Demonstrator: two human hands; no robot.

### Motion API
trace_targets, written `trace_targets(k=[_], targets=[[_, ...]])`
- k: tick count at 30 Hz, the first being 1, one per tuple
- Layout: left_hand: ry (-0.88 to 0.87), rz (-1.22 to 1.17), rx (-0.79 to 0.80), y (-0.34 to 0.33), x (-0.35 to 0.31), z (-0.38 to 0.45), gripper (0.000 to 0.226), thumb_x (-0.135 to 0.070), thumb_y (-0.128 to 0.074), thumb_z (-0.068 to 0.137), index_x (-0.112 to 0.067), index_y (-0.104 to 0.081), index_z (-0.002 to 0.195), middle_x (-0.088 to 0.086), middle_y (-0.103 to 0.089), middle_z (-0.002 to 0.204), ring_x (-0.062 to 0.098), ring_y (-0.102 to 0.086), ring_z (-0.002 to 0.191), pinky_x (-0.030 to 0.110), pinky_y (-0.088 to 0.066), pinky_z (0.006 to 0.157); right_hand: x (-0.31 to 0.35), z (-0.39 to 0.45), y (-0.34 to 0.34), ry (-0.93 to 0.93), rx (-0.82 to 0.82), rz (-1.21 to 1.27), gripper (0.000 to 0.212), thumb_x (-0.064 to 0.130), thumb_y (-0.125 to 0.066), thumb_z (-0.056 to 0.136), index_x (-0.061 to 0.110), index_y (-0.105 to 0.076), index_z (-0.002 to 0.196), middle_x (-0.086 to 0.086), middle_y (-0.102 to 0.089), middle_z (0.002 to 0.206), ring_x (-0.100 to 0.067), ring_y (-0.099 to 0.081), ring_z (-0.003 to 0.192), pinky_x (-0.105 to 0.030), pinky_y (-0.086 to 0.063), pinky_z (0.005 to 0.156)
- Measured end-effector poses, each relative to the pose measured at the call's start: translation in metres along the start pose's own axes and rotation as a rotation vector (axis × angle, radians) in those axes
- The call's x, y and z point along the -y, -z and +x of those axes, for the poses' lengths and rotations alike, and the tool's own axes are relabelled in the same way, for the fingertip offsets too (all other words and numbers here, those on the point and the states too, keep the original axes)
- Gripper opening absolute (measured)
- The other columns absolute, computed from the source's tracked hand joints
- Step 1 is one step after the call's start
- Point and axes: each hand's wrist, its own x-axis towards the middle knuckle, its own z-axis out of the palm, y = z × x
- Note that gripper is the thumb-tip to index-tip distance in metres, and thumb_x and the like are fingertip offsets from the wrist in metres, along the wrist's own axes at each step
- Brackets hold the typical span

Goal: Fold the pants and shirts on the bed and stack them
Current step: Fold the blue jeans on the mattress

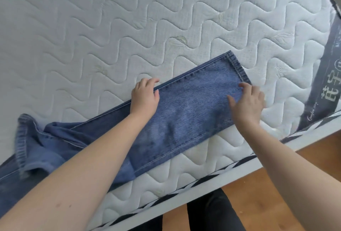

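A pair of blue jeans (186,112) lies along the near edge of the white quilted mattress (110,27), legs stacked and stretched to the right, waistband bunched at the left. My left hand (144,95) rests on the far seam of the leg, fingers curled over that edge. My right hand (247,101) lies near the hem with fingers spread, touching the denim. No shirts are in view.
The mattress edge (184,194) with its striped border runs diagonally across the bottom right. Beyond it is wooden floor (276,194), and my dark-clothed legs (212,212) stand against the bed. A grey label band (324,83) crosses the mattress at the right.
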Motion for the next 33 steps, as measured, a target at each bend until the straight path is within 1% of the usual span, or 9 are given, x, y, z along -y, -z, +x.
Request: trace_targets(k=[8, 13, 16, 20, 23, 25, 27, 29, 33], targets=[[0.119, 0.042, -0.074, 0.055, 0.130, -0.100, 0.038, 0.000, -0.047, 0.093, -0.007, -0.060, 0.128, 0.012, -0.061, 0.125, 0.032, -0.055, 0.115, 0.041, -0.039, 0.101, 0.127, -0.105, -0.063, 0.246, 0.304, 0.230, 0.033, 0.019, -0.060, 0.094, 0.016, -0.060, 0.126, -0.006, -0.057, 0.128, -0.029, -0.046, 0.120, -0.039, -0.032, 0.100], [0.335, 0.213, 0.004, 0.082, 0.216, -0.154, 0.043, -0.024, -0.052, 0.098, -0.014, -0.051, 0.140, 0.005, -0.050, 0.144, 0.026, -0.043, 0.134, 0.044, -0.032, 0.111, 0.205, -0.173, -0.099, 0.595, 0.548, 0.203, 0.027, 0.018, -0.059, 0.095, 0.018, -0.064, 0.121, -0.001, -0.063, 0.121, -0.025, -0.053, 0.113, -0.038, -0.038, 0.096], [0.311, 0.255, 0.076, 0.081, 0.243, -0.179, 0.048, -0.036, -0.046, 0.101, -0.020, -0.043, 0.147, 0.001, -0.036, 0.156, 0.022, -0.031, 0.143, 0.042, -0.021, 0.118, 0.232, -0.197, -0.119, 0.616, 0.727, 0.140, 0.024, 0.018, -0.054, 0.097, 0.017, -0.064, 0.119, -0.004, -0.064, 0.116, -0.026, -0.057, 0.108, -0.036, -0.044, 0.091], [0.200, 0.199, -0.115, 0.089, 0.255, -0.199, 0.043, -0.027, -0.051, 0.099, -0.015, -0.052, 0.140, 0.006, -0.043, 0.152, 0.024, -0.034, 0.143, 0.043, -0.016, 0.121, 0.254, -0.206, -0.133, 0.545, 0.780, -0.037, 0.027, 0.018, -0.048, 0.099, 0.014, -0.060, 0.123, -0.010, -0.060, 0.118, -0.029, -0.054, 0.112, -0.037, -0.044, 0.090], [0.338, 0.188, -0.305, 0.098, 0.270, -0.215, 0.051, -0.026, -0.059, 0.094, -0.017, -0.050, 0.143, 0.010, -0.036, 0.156, 0.030, -0.030, 0.146, 0.050, -0.015, 0.119, 0.271, -0.219, -0.130, 0.590, 0.663, -0.049, 0.027, 0.024, -0.046, 0.101, 0.015, -0.062, 0.121, -0.008, -0.063, 0.116, -0.029, -0.054, 0.110, -0.038, -0.043, 0.090], [0.534, 0.024, -0.412, 0.103, 0.281, -0.221, 0.062, -0.026, -0.065, 0.091, -0.015, -0.043, 0.148, 0.017, -0.029, 0.157, 0.035, -0.027, 0.145, 0.050, -0.022, 0.117, 0.281, -0.232, -0.125, 0.623, 0.644, 0.037, 0.027, 0.030, -0.048, 0.101, 0.017, -0.064, 0.118, -0.004, -0.065, 0.115, -0.026, -0.056, 0.107, -0.036, -0.044, 0.089], [0.773, -0.399, -0.481, 0.107, 0.291, -0.221, 0.073, -0.027, -0.069, 0.089, -0.014, -0.034, 0.151, 0.018, -0.030, 0.154, 0.033, -0.031, 0.142, 0.042, -0.030, 0.116, 0.292, -0.246, -0.121, 0.629, 0.694, 0.129, 0.027, 0.035, -0.050, 0.100, 0.021, -0.064, 0.118, 0.001, -0.065, 0.115, -0.021, -0.056, 0.108, -0.034, -0.046, 0.092], [0.985, -0.771, -0.483, 0.108, 0.299, -0.220, 0.077, -0.025, -0.071, 0.089, -0.018, -0.029, 0.152, 0.009, -0.043, 0.146, 0.026, -0.048, 0.128, 0.035, -0.041, 0.106, 0.302, -0.259, -0.120, 0.668, 0.739, 0.124, 0.029, 0.038, -0.051, 0.099, 0.025, -0.062, 0.122, 0.005, -0.064, 0.121, -0.018, -0.053, 0.114, -0.031, -0.043, 0.095], [1.098, -0.950, -0.399, 0.111, 0.308, -0.227, 0.049, -0.009, -0.063, 0.087, -0.013, -0.057, 0.135, -0.001, -0.065, 0.117, 0.016, -0.059, 0.088, 0.025, -0.043, 0.072, 0.320, -0.279, -0.121, 0.705, 0.773, 0.132, 0.033, 0.033, -0.049, 0.100, 0.024, -0.058, 0.131, 0.005, -0.061, 0.128, -0.018, -0.050, 0.120, -0.028, -0.040, 0.097]])
